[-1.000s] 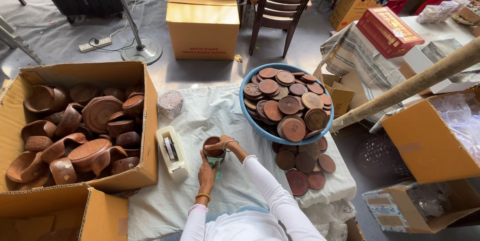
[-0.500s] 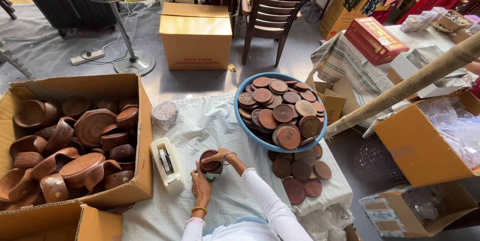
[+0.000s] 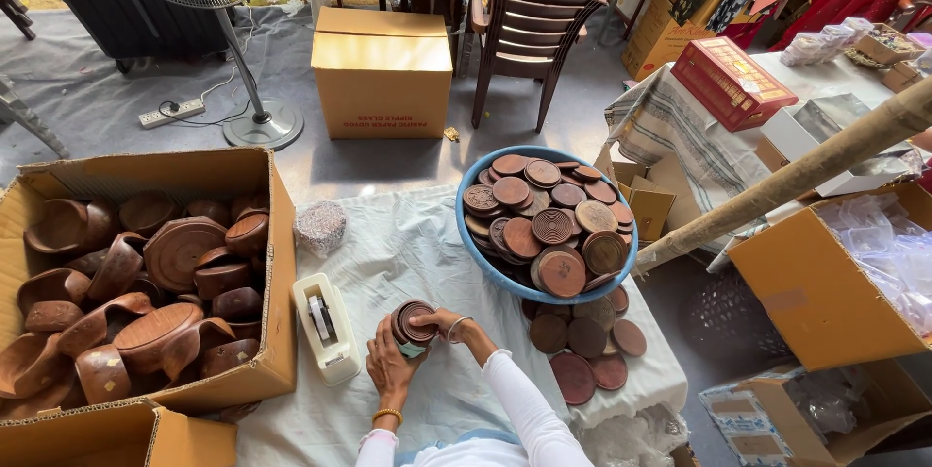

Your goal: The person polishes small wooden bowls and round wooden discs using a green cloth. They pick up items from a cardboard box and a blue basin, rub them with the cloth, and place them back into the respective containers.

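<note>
Both hands (image 3: 416,350) cupped around a stack of wooden discs (image 3: 412,321).

A small stack of round, dark brown wooden discs (image 3: 413,322) with ringed grooves sits tilted on its edge over the white cloth. It lies at seven o'clock from the blue bowl, faces turned toward ten o'clock.

The stack of round coasters (image 3: 416,321) looks like dark, smooth-turned wood with a dull sheen. At its nine o'clock stands a glossy white plastic tape dispenser (image 3: 325,327), on matt, creased white cloth (image 3: 403,249).
</note>
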